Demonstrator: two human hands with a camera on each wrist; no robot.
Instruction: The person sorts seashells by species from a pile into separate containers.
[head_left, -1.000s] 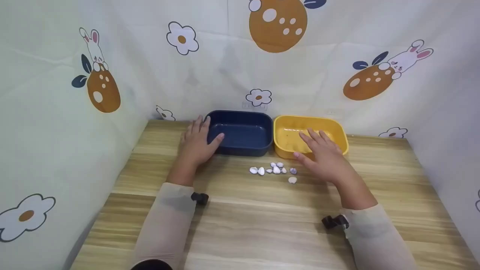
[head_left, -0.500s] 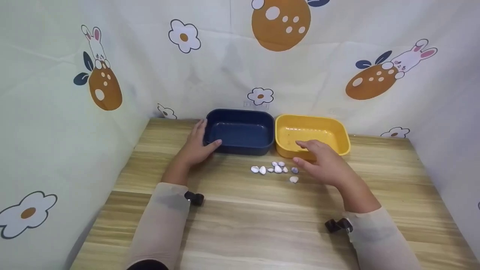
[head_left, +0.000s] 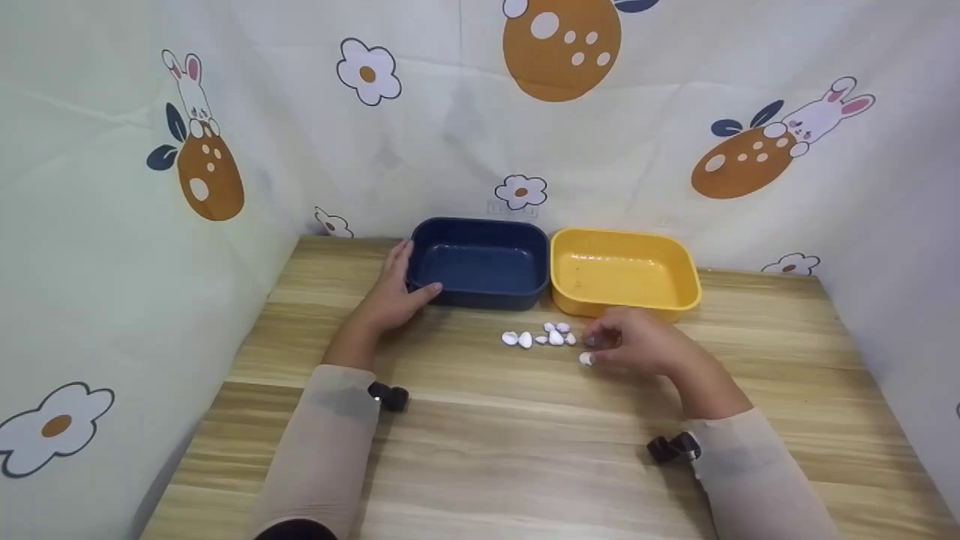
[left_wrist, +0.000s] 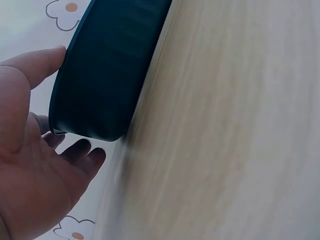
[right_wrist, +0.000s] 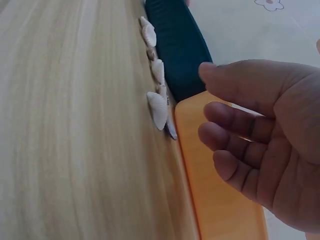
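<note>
My left hand (head_left: 391, 296) rests at the near left corner of a dark blue bin (head_left: 487, 300); in the left wrist view the thumb (left_wrist: 50, 62) touches its rim and the fingers lie loosely curved by its end. My right hand (head_left: 646, 343) is low over the table at the right end of several small seashells (head_left: 556, 338). Its thumb and fingers are apart around a purplish shell (head_left: 589, 342), the thumb beside a white shell (head_left: 586, 359). In the right wrist view the loosely bent fingers (right_wrist: 215, 135) hold nothing, and a ribbed white shell (right_wrist: 158, 110) lies apart from them.
A yellow bin (head_left: 626, 308) stands to the right of the blue one, nearly touching it. Both are at the back of the wooden table (head_left: 480, 450), in front of a printed cloth (head_left: 442, 127) that also hangs along the sides.
My right hand has come down and back from over the yellow bin to the shells, its fingers bending. My left hand's fingers have drawn back from over the blue bin's rim to its side.
</note>
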